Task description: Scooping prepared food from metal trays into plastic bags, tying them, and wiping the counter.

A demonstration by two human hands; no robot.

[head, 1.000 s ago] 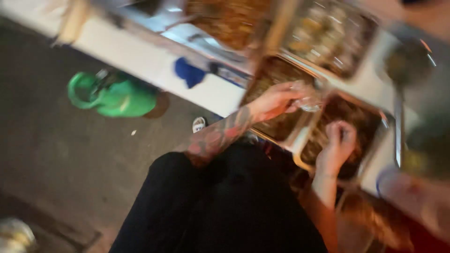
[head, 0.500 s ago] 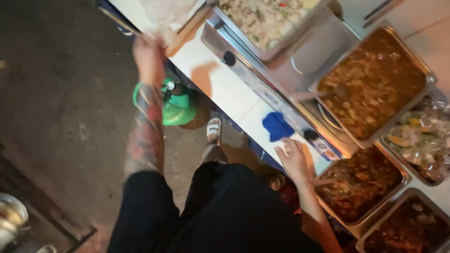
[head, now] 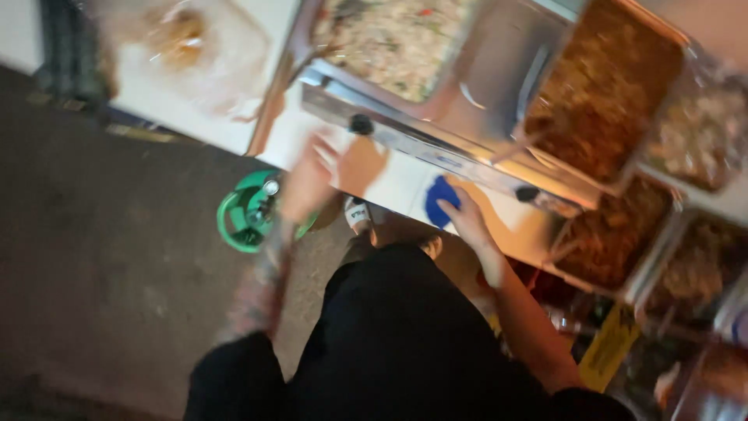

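Observation:
My left hand [head: 310, 181] is blurred with motion and hangs over the edge of the white counter [head: 393, 187], fingers apart and nothing visible in it. My tattooed forearm runs down from it. The fingers of my right hand [head: 467, 220] lie loosely spread on the counter and touch the edge of a small blue thing [head: 438, 199]. I cannot tell what the blue thing is. Just beyond both hands runs the steel front of a food warmer with a dark knob [head: 360, 123].
Steel trays hold a pale rice dish [head: 397, 43] and brown cooked food [head: 600, 86], with more trays [head: 615, 234] at the right. A green gas cylinder [head: 243, 214] stands on the dark ground beside my white-sandalled foot [head: 358, 214]. A clear bag [head: 183, 39] lies at the counter's far left.
My left hand has dropped from the clear bag at the counter's far left down to the counter edge. My right hand has moved up to the blue thing. The view has shifted.

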